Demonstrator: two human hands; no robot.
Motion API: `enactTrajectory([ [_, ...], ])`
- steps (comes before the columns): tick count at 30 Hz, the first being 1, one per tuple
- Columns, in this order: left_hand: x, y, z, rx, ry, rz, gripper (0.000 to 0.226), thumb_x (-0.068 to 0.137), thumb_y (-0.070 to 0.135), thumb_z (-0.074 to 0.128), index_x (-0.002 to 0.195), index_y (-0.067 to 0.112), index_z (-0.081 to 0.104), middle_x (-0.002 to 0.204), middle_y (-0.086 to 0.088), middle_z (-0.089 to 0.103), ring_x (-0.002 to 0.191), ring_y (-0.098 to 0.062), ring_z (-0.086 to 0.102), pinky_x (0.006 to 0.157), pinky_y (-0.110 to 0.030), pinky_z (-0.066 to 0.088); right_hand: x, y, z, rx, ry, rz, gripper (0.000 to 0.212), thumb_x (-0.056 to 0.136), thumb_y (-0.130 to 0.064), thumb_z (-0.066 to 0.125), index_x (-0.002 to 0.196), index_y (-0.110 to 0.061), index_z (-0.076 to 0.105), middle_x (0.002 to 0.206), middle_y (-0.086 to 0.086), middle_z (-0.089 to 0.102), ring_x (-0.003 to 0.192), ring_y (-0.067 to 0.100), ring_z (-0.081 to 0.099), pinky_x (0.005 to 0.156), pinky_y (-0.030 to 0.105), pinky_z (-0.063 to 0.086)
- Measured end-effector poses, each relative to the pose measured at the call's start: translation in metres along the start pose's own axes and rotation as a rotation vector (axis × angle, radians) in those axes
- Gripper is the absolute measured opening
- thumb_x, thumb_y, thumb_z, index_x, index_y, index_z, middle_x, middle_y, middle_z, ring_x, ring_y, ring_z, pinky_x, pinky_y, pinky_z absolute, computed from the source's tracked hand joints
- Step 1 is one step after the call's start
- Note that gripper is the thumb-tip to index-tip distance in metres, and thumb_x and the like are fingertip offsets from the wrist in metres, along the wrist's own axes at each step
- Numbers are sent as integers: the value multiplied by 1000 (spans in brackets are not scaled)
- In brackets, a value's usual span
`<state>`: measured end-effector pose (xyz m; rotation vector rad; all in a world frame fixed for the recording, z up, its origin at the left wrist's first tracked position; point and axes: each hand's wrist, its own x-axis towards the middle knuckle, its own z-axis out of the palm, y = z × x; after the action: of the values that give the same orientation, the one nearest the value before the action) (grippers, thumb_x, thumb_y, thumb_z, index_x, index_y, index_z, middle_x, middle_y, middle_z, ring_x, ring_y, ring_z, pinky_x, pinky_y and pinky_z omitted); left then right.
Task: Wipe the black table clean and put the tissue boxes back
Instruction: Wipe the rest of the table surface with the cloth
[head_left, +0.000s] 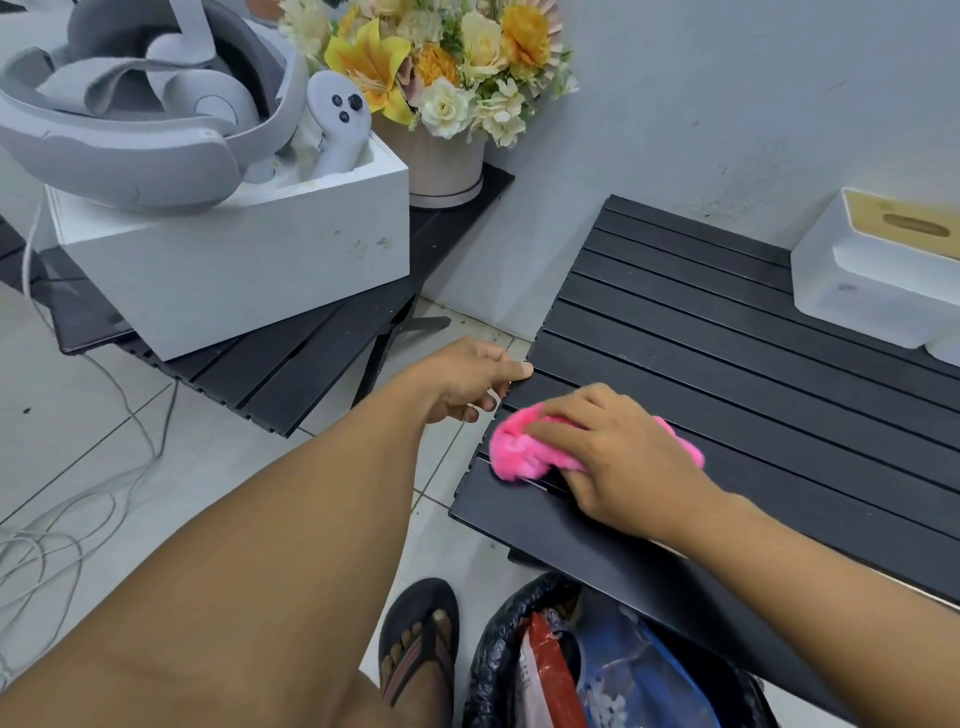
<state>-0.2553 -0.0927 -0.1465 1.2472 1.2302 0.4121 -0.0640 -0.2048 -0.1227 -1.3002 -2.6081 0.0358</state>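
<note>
Slatted and dusty, the black table (727, 374) needed strokes along its grooves. I kept my right hand (618, 457) flat, fingers clasped on the pink cloth (519, 452); my left hand (467, 379) pinched the nine-o'clock edge (steadying). A tissue box (878, 270) sat at two o'clock.

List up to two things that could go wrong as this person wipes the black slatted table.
1. The white tissue box sits at the far right of the black slatted table; a wide sweep of the fluffy pink cloth might knock it.
2. The cloth might snag in the gaps between slats under the right hand.
</note>
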Motion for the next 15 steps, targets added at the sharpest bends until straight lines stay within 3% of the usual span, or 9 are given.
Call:
enactTrajectory([
  [3, 1, 0, -1, 11, 0, 5, 27, 88, 37, 72, 69, 22, 59, 63, 4, 58, 56, -14, 49, 60, -30, 39, 17, -6, 7, 9, -3, 10, 39, 89, -28, 42, 113, -25, 71, 117, -5, 66, 97, 29, 58, 73, 45, 51],
  [7, 1, 0, -1, 26, -6, 18, 25, 91, 34, 69, 73, 19, 58, 65, 3, 57, 52, -12, 45, 51, -24, 32, -24, 7, -9, -19, -53, -55, 37, 88, -21, 44, 114, -25, 69, 126, -7, 61, 103, 27, 56, 81, 41, 51],
  [10, 0, 1, 0, 32, -11, 17, 23, 92, 34, 68, 79, 16, 60, 66, 2, 57, 52, -12, 44, 50, -24, 31, -76, 27, -26, -78, -94, -58, 38, 86, -16, 46, 116, -24, 67, 128, -5, 57, 106, 30, 56, 84, 46, 52],
  [15, 0, 0, -1, 13, -6, -2, 23, 90, 37, 69, 81, 18, 61, 67, 3, 56, 53, -12, 45, 49, -23, 32, -97, 34, -34, -103, -66, -37, 37, 86, -17, 42, 113, -24, 66, 122, -1, 62, 102, 32, 58, 78, 47, 54],
])
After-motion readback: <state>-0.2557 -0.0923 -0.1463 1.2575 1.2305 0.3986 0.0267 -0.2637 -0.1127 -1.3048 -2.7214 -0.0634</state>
